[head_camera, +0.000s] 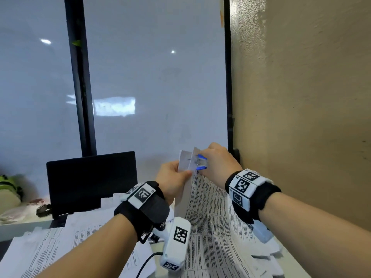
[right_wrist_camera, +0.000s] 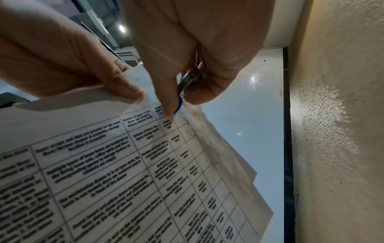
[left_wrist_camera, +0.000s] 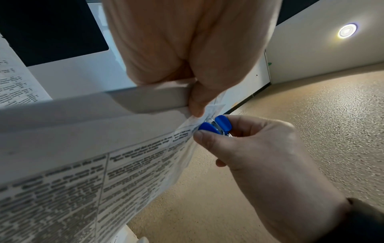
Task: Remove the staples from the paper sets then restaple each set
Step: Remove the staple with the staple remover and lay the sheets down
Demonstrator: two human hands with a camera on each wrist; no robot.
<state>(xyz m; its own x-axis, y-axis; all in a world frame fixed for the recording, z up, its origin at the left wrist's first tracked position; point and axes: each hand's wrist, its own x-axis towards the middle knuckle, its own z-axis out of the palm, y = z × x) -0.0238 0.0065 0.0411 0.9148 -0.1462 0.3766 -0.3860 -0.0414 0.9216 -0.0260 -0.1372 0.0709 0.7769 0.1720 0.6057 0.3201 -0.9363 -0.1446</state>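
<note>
Far left, a dark monitor [head_camera: 91, 182] stands behind loose sheets [head_camera: 60, 243] spread over the desk [head_camera: 24, 225]. Left hand [head_camera: 172, 180] is up off the desk, thumb and fingers pinching the paper set [head_camera: 202, 201] near its top corner, the front page folded back. Right hand [head_camera: 217, 160] squeezes the blue staple remover [head_camera: 201, 162], its metal claws right at that corner. Beige wall [head_camera: 301, 117] on the right.

monitor [head_camera: 92, 181] behind papers [head_camera: 60, 243], wall [head_camera: 311, 97] right
</note>
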